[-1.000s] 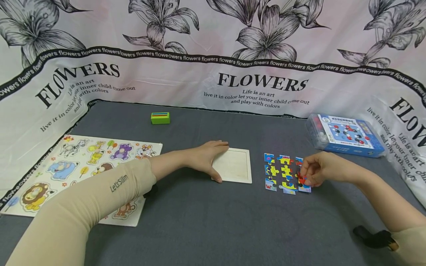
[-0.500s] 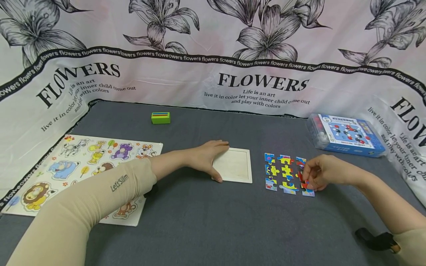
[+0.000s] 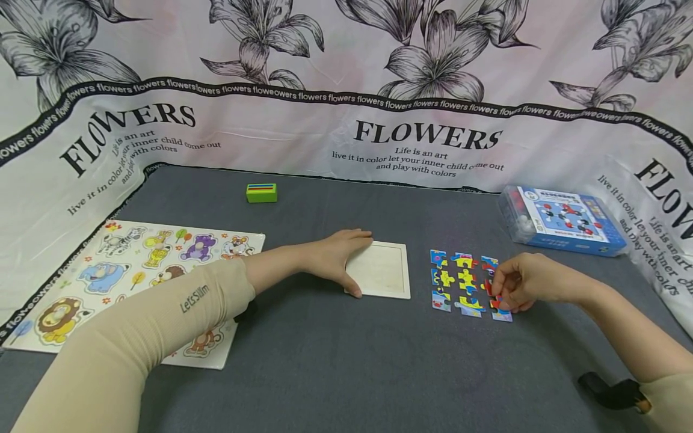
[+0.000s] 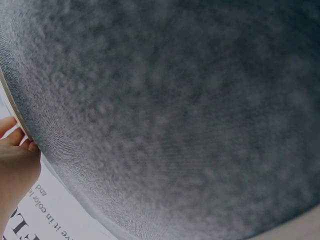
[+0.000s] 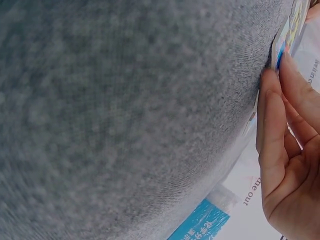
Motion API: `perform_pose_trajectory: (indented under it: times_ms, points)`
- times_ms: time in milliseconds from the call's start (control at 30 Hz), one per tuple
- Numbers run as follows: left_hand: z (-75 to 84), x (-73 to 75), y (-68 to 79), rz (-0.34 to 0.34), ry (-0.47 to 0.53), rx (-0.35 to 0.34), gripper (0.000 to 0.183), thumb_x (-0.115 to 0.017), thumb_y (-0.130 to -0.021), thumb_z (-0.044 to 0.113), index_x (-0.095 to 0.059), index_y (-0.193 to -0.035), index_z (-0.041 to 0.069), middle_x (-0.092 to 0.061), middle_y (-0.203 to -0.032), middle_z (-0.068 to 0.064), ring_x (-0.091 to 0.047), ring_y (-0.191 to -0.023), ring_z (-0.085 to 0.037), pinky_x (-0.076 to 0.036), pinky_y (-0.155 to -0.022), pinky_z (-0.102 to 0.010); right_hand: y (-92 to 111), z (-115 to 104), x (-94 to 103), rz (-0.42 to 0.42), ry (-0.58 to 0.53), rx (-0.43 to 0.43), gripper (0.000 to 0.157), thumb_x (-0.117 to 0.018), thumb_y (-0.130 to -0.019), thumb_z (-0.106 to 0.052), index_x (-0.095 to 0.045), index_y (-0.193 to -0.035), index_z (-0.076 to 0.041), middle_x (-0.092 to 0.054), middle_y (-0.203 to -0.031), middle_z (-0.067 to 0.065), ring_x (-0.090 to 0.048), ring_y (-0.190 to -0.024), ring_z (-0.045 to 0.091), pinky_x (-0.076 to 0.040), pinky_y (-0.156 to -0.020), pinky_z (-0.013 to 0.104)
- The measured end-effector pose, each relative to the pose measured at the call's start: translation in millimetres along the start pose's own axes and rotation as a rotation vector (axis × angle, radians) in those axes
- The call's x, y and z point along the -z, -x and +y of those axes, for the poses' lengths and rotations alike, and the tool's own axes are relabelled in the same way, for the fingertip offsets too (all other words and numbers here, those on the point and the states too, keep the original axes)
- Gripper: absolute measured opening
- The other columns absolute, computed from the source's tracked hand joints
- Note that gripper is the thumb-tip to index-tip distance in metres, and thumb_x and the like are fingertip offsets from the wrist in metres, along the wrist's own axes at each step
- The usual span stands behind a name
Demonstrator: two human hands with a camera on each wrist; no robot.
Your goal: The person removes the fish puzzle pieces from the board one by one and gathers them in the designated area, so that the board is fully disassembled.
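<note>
My left hand (image 3: 331, 258) spans the left part of a shallow pale wooden puzzle tray (image 3: 383, 269), thumb at the near edge and fingers at the far edge. In the left wrist view, fingertips of that hand (image 4: 17, 160) meet the thin edge of the tray (image 4: 14, 106). My right hand (image 3: 530, 279) pinches a jigsaw piece (image 3: 503, 315) at the near right corner of a spaced layout. The right wrist view has thumb and finger of the hand (image 5: 290, 130) at the edge of the piece (image 5: 280, 47). Other jigsaw pieces (image 3: 467, 279), blue and yellow, lie in columns, some partly hidden by my fingers.
A large animal puzzle board (image 3: 135, 270) lies at the left, partly under my left forearm. Toward the back sit a small green box (image 3: 261, 193) and, at right, a clear and blue case (image 3: 565, 219). Printed cloth (image 3: 422, 156) hangs behind the grey table (image 3: 346, 361).
My right hand has shifted slightly right and nearer, moving the corner jigsaw piece away from the middle column. It is nearly still over the last half second. The left hand and tray stay put.
</note>
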State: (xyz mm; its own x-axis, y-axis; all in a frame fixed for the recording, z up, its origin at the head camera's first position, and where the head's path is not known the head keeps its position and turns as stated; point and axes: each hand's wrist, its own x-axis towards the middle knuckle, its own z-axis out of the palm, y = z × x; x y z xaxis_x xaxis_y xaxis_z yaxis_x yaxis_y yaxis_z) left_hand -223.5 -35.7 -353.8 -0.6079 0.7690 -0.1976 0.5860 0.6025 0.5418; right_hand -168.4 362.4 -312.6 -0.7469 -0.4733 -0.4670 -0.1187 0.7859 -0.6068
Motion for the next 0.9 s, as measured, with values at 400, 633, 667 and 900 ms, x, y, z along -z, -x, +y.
perform_pose_trajectory:
  times_ms: [400, 633, 667, 900]
  points:
    - [0.6, 0.2, -1.0, 0.006, -0.001, -0.005, 0.108, -0.085, -0.074, 0.044, -0.026, -0.156, 0.006, -0.016, -0.167, -0.011, -0.005, -0.157, -0.031, -0.013, -0.126, -0.05, 0, -4, 0.7, 0.053, 0.069, -0.012, 0.017, -0.075, -0.085, -0.023, -0.067, -0.094, -0.01, -0.07, -0.077, 0.002, -0.064, -0.065, 0.011, -0.056, -0.062, 0.029]
    - [3.9, 2.2, 0.8, -0.021, -0.023, 0.001, 0.108, -0.083, -0.076, 0.044, -0.023, -0.157, 0.004, -0.013, -0.167, -0.012, -0.004, -0.157, -0.031, -0.012, -0.127, -0.049, -8, -20, 0.8, 0.27, 0.158, 0.031, 0.019, -0.066, -0.094, -0.034, -0.07, -0.097, -0.015, -0.073, -0.081, -0.001, -0.067, -0.07, 0.01, -0.056, -0.064, 0.025]
    - [4.6, 2.6, 1.1, -0.027, -0.04, 0.004, 0.108, -0.082, -0.077, 0.045, -0.022, -0.157, 0.005, -0.013, -0.167, -0.012, -0.004, -0.157, -0.031, -0.012, -0.127, -0.049, -10, -23, 0.0, 0.315, 0.178, 0.047, 0.02, -0.064, -0.096, -0.033, -0.07, -0.1, -0.015, -0.073, -0.084, -0.001, -0.067, -0.072, 0.01, -0.056, -0.064, 0.025]
    - [14.9, 9.3, 3.5, 0.046, -0.247, 0.056, 0.107, -0.069, -0.083, 0.062, -0.017, -0.158, 0.007, -0.014, -0.167, -0.012, -0.008, -0.156, -0.036, 0.0, -0.123, -0.061, -35, -52, -10.1, 0.552, 0.498, 0.122, 0.04, -0.05, -0.104, -0.034, -0.061, -0.131, -0.007, -0.063, -0.133, 0.02, -0.06, -0.121, 0.041, -0.05, -0.097, 0.056]
